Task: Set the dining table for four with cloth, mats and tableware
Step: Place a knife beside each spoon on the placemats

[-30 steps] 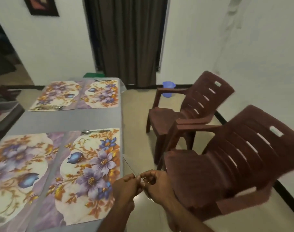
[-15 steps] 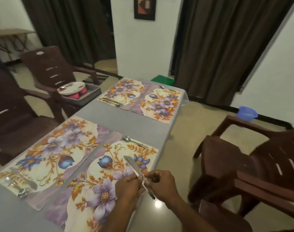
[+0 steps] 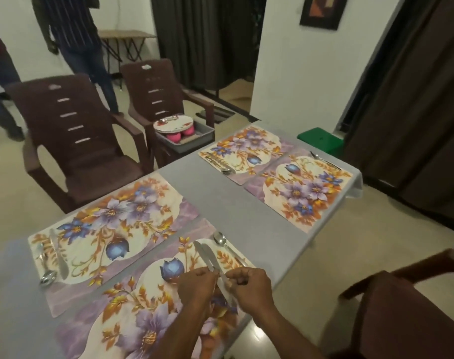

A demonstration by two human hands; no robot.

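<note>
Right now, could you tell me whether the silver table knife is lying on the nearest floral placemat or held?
Held: both the left hand and right hand pinch the silver table knife above the floral placemat.

The room was dim and evenly lit, with soft shadows. A small glare spot shone on the floor tiles (image 3: 257, 332) at the near edge. Wide-angle distortion bent the far curtains (image 3: 401, 99), and details looked soft and slightly blurred.
</note>
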